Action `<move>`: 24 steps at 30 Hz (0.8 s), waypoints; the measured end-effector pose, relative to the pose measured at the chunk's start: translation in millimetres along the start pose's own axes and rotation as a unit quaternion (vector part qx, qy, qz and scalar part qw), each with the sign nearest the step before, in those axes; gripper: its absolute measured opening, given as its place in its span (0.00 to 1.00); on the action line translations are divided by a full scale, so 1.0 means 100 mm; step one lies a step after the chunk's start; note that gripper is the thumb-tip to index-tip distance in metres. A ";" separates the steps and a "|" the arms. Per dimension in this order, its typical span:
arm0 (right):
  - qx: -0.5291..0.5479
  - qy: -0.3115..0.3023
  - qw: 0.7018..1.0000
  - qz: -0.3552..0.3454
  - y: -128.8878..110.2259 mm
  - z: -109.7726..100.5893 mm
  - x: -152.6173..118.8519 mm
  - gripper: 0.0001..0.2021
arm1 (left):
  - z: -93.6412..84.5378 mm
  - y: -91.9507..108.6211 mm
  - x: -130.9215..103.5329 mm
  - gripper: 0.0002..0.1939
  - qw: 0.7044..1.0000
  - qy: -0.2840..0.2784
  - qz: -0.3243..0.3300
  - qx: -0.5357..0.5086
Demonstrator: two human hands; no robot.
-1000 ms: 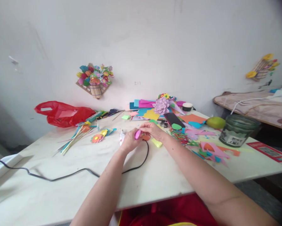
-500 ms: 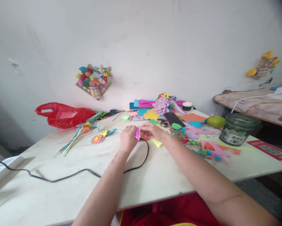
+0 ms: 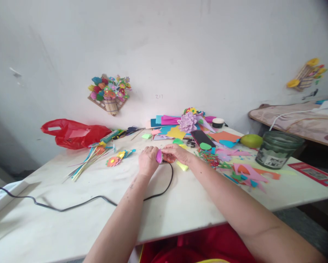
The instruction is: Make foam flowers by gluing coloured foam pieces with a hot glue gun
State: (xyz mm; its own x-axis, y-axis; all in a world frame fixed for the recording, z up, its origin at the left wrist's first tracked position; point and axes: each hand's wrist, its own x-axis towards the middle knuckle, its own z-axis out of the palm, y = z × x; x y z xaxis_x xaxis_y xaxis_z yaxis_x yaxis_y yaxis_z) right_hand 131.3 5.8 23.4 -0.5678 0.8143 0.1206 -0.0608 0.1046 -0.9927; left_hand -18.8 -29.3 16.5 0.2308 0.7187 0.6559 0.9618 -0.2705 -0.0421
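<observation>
My left hand is closed around a small purple piece, probably craft foam, with its back toward me. Close on its right, my right hand has its fingertips pinched at the edge of the same piece. Most of the piece is hidden by the fingers. A black cord runs across the table and ends beneath the hands; what it connects to is hidden. Something orange shows under my right hand, and a yellow strip lies beside its wrist.
Left lie a red plastic bag, thin sticks and foam flowers. On the right are a phone, coloured foam scraps, a green fruit and a dark green jar. Behind stands a lilac flower.
Both hands stay in nearly the same place over the table. The purple piece has turned slightly and shifted a little left between the fingers.
</observation>
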 end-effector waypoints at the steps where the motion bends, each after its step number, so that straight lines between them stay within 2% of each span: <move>1: -0.002 -0.004 1.000 -0.001 0.00 0.00 0.00 0.12 | 0.00 0.00 0.00 0.06 1.000 0.002 0.002 -0.001; 10: -0.003 -0.013 1.000 0.002 0.03 -0.02 0.01 0.08 | 0.02 0.00 0.00 0.07 1.000 0.003 -0.007 -0.011; 17: -0.062 0.037 0.997 -0.011 0.09 -0.04 0.06 0.07 | 0.00 0.05 -0.02 0.12 1.000 0.014 0.003 -0.018; 24: -0.032 0.085 0.995 -0.037 0.09 0.00 0.07 0.09 | 0.05 0.05 -0.01 0.12 1.000 -0.005 0.003 -0.027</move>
State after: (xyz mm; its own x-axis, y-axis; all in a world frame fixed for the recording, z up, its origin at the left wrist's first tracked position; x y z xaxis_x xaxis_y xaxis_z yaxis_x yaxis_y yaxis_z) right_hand 126.5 12.6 15.3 -0.4163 0.8874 0.1980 -0.0423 0.1987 -0.9792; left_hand -13.3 -28.3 11.5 0.2373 0.7234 0.6484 0.9514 -0.3080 -0.0046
